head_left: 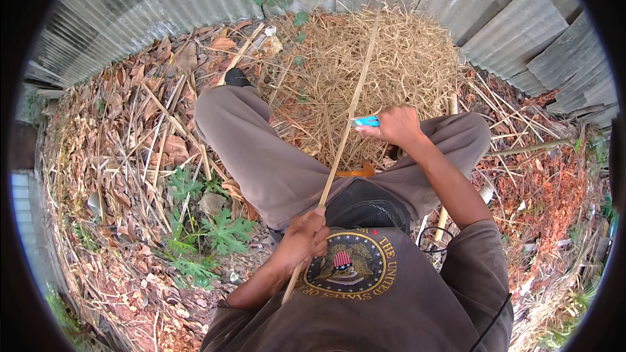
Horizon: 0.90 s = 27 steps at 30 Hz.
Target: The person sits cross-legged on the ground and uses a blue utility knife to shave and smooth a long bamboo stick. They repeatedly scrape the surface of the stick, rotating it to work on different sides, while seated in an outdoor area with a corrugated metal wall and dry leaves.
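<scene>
Two hands worked one long bamboo strip (344, 135), which ran from beside the person's chest up and away over the heap of dry straw-like shavings (385, 58). Left of the strip lay brown dead leaves (130, 124) and loose split sticks (166, 117), with green weeds (208, 221) nearer the person, and a corrugated metal fence (130, 6) curved behind all of it. The left hand (305, 238) was closed in a fist around the strip's near end, close to the chest. The strip looked light, thin and stiff along its length yet likely springy, with edges that could splinter or cut, so the near end and the middle seemed the sound places to grip. Just right of the strip's middle, the right hand (398, 125) was clenched on a knife with a blue handle (366, 120), whose tip met the strip; the blade itself was too small to make out. Under the strip lay the bent knees in grey trousers (261, 156), and an orange-handled tool (357, 171) rested between the legs. Right of the strip were more sticks (528, 148), red-brown litter (554, 189) and further fence panels (521, 19). The knees and the heap crowded the strip's path.
</scene>
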### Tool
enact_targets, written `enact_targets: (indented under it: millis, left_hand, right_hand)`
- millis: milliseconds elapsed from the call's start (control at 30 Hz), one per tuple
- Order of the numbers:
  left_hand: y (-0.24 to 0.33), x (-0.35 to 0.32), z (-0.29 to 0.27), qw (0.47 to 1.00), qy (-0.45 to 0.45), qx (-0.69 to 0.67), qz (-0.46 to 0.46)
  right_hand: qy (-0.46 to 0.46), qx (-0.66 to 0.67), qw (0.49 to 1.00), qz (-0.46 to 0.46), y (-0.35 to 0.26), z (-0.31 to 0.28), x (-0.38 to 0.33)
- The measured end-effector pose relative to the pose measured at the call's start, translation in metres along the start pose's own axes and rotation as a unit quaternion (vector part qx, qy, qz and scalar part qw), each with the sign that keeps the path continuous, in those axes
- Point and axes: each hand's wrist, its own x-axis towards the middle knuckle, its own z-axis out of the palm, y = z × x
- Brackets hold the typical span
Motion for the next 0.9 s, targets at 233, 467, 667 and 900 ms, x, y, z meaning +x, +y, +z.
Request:
enact_targets:
  millis: [233,467,667,900]
  left_hand:
    - [0.001,0.003,0.007,0.985,-0.009,0.135,0.110]
    - [0.005,0.018,-0.001,0.980,0.002,0.174,0.101]
    - [0.007,0.020,-0.005,0.984,0.018,0.160,0.075]
    - [0.002,0.023,-0.001,0.980,0.011,0.165,0.108]
  right_hand:
    - [0.017,0.037,0.997,0.067,-0.008,-0.029,0.013]
    - [0.058,0.183,0.957,0.219,-0.055,0.033,0.001]
    - [0.057,0.095,0.992,0.068,-0.014,0.043,0.023]
    - [0.027,0.275,0.941,0.196,-0.043,0.055,0.008]
